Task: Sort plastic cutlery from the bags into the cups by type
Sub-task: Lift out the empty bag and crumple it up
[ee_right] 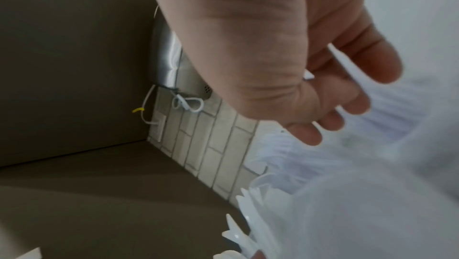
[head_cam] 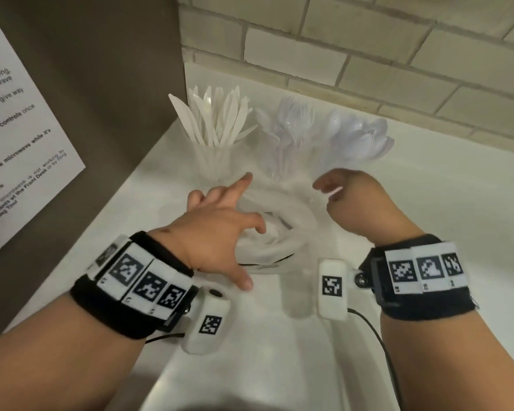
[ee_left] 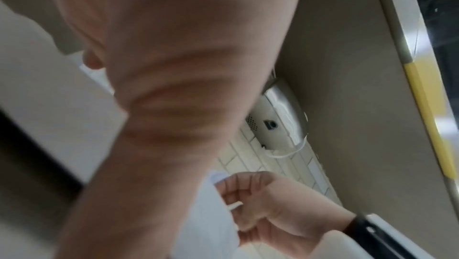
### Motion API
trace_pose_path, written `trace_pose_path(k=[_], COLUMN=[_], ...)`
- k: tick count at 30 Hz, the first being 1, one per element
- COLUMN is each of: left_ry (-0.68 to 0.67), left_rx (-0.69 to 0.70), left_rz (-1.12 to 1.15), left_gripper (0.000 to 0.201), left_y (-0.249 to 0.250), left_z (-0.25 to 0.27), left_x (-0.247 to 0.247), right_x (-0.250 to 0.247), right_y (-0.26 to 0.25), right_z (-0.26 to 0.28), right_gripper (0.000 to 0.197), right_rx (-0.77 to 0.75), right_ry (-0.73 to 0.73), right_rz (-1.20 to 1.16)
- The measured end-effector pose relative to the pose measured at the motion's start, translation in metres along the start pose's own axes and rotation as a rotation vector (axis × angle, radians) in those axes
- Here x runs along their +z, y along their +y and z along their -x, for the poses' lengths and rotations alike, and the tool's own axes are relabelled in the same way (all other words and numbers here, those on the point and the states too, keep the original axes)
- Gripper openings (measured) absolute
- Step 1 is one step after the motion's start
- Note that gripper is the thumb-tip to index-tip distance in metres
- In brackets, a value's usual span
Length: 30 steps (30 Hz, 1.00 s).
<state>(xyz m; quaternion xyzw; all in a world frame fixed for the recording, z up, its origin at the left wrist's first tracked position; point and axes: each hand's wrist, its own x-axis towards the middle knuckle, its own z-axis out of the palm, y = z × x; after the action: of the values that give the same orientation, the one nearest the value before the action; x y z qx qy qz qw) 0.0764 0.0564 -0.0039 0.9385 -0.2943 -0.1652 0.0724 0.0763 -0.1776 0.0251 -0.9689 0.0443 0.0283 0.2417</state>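
Three clear cups stand in a row by the tiled wall: knives (head_cam: 214,126) at left, forks (head_cam: 288,134) in the middle, spoons (head_cam: 359,137) at right. In front of them lies a clear plastic bag (head_cam: 275,235) with white cutlery inside. My left hand (head_cam: 250,229) is spread over the bag's left side, fingers extended and thumb down on the counter. My right hand (head_cam: 327,191) hovers just before the spoon cup, fingers curled round a white plastic cutlery piece (ee_right: 347,67). Only its handle end (head_cam: 336,192) shows, so I cannot tell its type.
A brown appliance side with a printed paper notice (head_cam: 12,129) walls off the left. A tile backsplash (head_cam: 368,54) runs along the back. A faint clear cup-like shape (head_cam: 297,295) stands between my wrists. A black cable (head_cam: 377,330) trails from my right wrist over the white counter (head_cam: 442,203).
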Motion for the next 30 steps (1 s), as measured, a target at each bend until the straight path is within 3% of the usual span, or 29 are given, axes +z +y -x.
trace_pose_path(k=[3, 5, 8, 9, 12, 15, 19, 21, 23, 27, 30], left_ry=[0.115, 0.224, 0.356, 0.365, 0.31, 0.256, 0.196, 0.145, 0.159, 0.553, 0.723], left_rx=[-0.149, -0.232, -0.272, -0.262, -0.224, -0.233, -0.19, -0.172, -0.179, -0.409, -0.508], left_rz=[0.09, 0.365, 0.721, 0.787, 1.029, 1.305, 1.597, 1.645, 1.661, 1.662, 1.671], left_gripper=[0.053, 0.038, 0.031, 0.031, 0.03, 0.03, 0.03, 0.031, 0.031, 0.025, 0.023], left_y=[-0.007, -0.02, -0.029, -0.028, -0.021, -0.016, -0.013, -0.011, -0.011, -0.019, -0.026], left_z=[-0.005, -0.004, 0.0, 0.0, 0.001, 0.004, 0.009, 0.01, 0.008, -0.001, -0.003], left_x=[-0.001, -0.003, -0.007, -0.007, -0.005, -0.004, -0.003, 0.001, 0.005, 0.004, 0.004], right_x=[0.009, 0.016, 0.029, 0.034, 0.051, 0.06, 0.07, 0.077, 0.079, 0.071, 0.061], right_y=[0.011, 0.015, 0.005, -0.003, -0.031, -0.044, -0.043, -0.045, -0.043, -0.026, -0.013], right_z=[0.01, 0.015, 0.021, 0.022, 0.019, 0.013, 0.011, 0.013, 0.012, 0.007, 0.005], right_gripper=[0.05, 0.058, 0.09, 0.092, 0.062, 0.027, 0.032, 0.016, 0.007, 0.026, 0.03], right_rx=[0.137, 0.183, 0.16, 0.139, 0.12, 0.139, 0.157, 0.107, 0.086, 0.206, 0.275], right_ry=[-0.163, -0.271, -0.314, -0.307, -0.243, -0.065, -0.125, -0.139, -0.035, 0.192, 0.296], right_rz=[-0.002, -0.069, -0.404, -0.531, -0.816, -0.888, -0.9, -0.911, -0.904, -1.085, -1.18])
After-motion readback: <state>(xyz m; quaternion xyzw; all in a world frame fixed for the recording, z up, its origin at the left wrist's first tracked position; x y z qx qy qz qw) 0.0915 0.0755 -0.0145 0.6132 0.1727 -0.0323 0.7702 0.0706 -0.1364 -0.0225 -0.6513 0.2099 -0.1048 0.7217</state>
